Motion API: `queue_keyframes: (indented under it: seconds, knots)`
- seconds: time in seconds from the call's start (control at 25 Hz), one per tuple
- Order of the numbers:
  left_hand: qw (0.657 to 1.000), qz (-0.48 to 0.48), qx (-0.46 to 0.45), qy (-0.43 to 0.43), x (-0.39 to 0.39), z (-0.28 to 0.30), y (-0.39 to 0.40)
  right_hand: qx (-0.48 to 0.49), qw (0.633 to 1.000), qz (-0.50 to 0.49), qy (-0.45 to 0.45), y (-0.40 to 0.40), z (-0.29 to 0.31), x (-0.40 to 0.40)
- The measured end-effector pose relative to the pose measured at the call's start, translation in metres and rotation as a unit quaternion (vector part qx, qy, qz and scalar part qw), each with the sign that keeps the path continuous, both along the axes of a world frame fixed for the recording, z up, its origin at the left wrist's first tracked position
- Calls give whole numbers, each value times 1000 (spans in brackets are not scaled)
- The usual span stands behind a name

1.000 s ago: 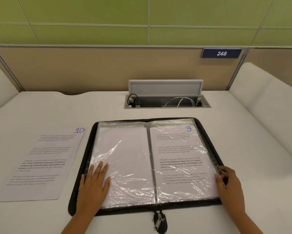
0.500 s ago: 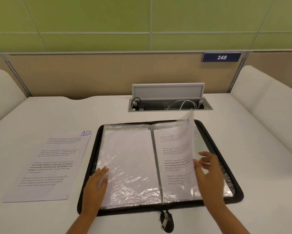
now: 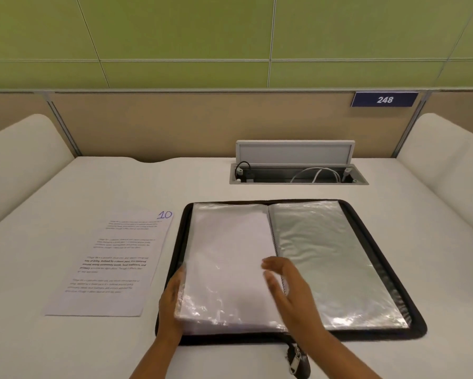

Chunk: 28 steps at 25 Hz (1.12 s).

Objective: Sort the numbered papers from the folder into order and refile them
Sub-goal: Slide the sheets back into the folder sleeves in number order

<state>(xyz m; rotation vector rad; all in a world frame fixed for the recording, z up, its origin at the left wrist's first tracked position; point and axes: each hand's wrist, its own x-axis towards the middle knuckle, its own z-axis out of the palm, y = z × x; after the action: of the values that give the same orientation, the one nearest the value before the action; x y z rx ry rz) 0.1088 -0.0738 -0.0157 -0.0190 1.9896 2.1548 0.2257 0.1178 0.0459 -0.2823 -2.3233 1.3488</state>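
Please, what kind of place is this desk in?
Probably a numbered study or office desk in a shared room. A dark blue plate reading 248 sits on the beige divider panel, and an open grey cable box with a raised lid is sunk into the white tabletop.

The left hand's [image 3: 171, 302] fingers [image 3: 179, 277] are partly tucked behind the sleeve stack [image 3: 229, 269] at lower centre — the printed text on the loose sheet [image 3: 112, 266] is too small to read; the zip pull [image 3: 298, 362] is cut by the bottom edge.
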Motion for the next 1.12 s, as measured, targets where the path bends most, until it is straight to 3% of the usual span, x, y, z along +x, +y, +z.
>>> queue_keyframes:
  seconds: [0.12,0.2,0.28,0.4,0.44,0.64,0.84,1.0,1.04,1.12]
  knots:
    - [998,41,-25,48,-2,2,-4,19,992,-52,-113,29,-17,-3]
    - [996,59,-39,59,-4,7,-6,39,986,-34,-160,35,-29,-5]
    - [983,58,-114,133,-9,12,-8,77,981,-6,-177,31,-39,-12]
    - [890,-4,-303,341,-18,19,0,190,962,14,-195,25,-53,-34]
    - [867,-38,-339,364,-18,16,7,226,953,15,-202,21,-57,-40]
    - [748,-196,-535,338,-2,-29,16,325,926,19,-189,8,-78,-50]
    - [732,-142,-584,321,-19,-21,-4,316,925,32,-208,12,-77,-49]
    - [814,13,-546,196,-49,-7,-56,312,922,35,-227,11,-75,-50]
    - [824,20,-547,150,-55,-8,-72,309,922,36,-231,11,-76,-50]
    - [803,-5,-590,82,-61,-13,-96,310,921,38,-234,11,-75,-51]
